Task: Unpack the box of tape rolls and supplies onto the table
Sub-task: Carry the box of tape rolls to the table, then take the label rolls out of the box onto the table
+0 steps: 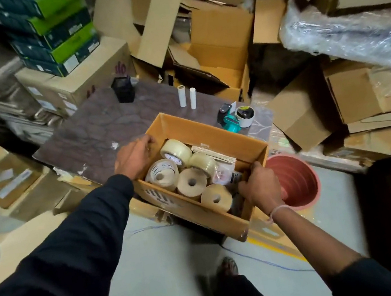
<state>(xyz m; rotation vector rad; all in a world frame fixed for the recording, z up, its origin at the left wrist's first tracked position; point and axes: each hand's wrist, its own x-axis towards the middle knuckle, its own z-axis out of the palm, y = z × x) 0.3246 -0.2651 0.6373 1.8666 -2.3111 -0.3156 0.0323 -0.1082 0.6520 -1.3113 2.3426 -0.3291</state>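
Note:
An open cardboard box point(214, 129) is held over the near edge of a dark brown table point(99, 129). My left hand point(133, 157) grips its left wall and my right hand point(259, 187) grips its near right wall. Inside lie several tape rolls point(191, 181), clear and tan, a flat stack of paper packets point(216, 154) and a small plastic bag point(227, 176). On the table stand a teal tape dispenser point(232, 119) with a white roll, two white tubes point(187, 95) and a black holder point(123, 88).
Open and stacked cardboard boxes point(219, 49) crowd the back and right. Green and blue cartons point(55, 29) are piled at the back left. A red-brown bucket point(294, 180) stands on the grey floor right of the box. A plastic-wrapped bundle point(350, 31) lies at the right.

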